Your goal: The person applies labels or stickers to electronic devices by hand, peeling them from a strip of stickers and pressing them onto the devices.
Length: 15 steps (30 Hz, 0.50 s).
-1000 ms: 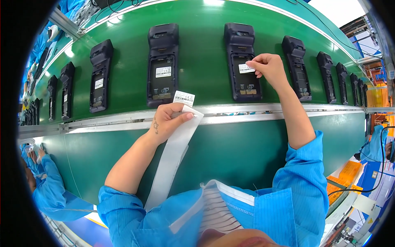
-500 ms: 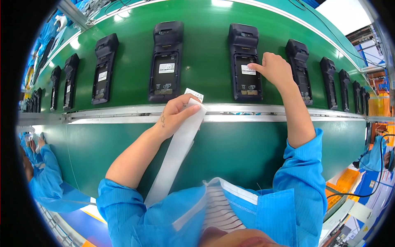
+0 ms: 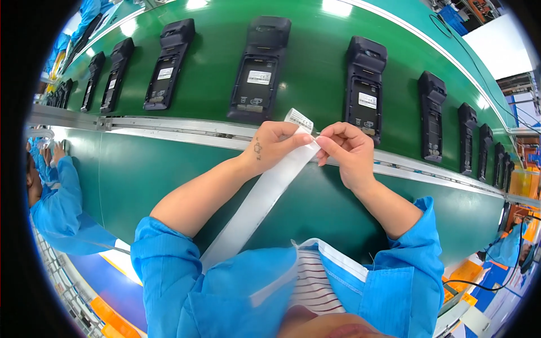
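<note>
My left hand (image 3: 276, 145) is closed on a long white strip of label backing (image 3: 252, 209), which trails down toward my chest. A printed white label (image 3: 299, 119) shows at the strip's far end, above my fingers. Against the strip's edge, beside my left thumb, my right hand (image 3: 346, 149) pinches with thumb and forefinger; whether a label is between them is too small to tell. Just beyond my hands lie two dark handheld terminals, one on the left (image 3: 260, 67) and one on the right (image 3: 365, 84), each with a white label in its open back recess.
More dark terminals, such as one at the left (image 3: 169, 65) and one at the right (image 3: 432, 115), line the green conveyor belt (image 3: 321, 73). A metal rail (image 3: 186, 130) separates it from the green worktop (image 3: 152, 169). Another person in a blue sleeve (image 3: 67, 197) works at far left.
My right hand has left the right-hand terminal's label and come back to the strip, meeting my left hand. The view has shifted, so the terminals appear farther right.
</note>
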Tool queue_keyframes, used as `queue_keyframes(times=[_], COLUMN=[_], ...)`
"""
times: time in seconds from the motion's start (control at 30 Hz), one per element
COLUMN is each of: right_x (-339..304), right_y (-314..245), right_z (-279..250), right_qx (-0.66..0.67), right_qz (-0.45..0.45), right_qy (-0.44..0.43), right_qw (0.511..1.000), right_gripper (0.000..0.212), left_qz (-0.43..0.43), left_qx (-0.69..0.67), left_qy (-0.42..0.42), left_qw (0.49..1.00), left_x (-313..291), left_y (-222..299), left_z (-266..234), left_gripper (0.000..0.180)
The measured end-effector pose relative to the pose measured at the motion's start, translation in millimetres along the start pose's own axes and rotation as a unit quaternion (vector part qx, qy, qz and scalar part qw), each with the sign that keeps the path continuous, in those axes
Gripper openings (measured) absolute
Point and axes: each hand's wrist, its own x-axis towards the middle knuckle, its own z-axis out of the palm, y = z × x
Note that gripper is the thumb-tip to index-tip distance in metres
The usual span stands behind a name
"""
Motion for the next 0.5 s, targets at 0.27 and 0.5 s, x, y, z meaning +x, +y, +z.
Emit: queue_keyframes(times=[0.27,0.5], right_x=[12.7,65.0], right_y=[1.1,-45.6], right_z=[-19.9,-110.1], right_qx=[-0.143,-0.299], right_qz=[-0.185,-0.079], right_qy=[0.096,0.132], right_qw=[0.967,0.942], right_gripper=[0.002,0.016], left_qz=[0.016,-0.001], left_qx=[-0.045,-0.055], left_qy=[-0.048,-0.075], left_qw=[0.998,0.996], left_x=[3.5,8.1], left_y=[-0.5,2.4], left_z=[11.9,17.4], left_gripper=[0.021,0.018])
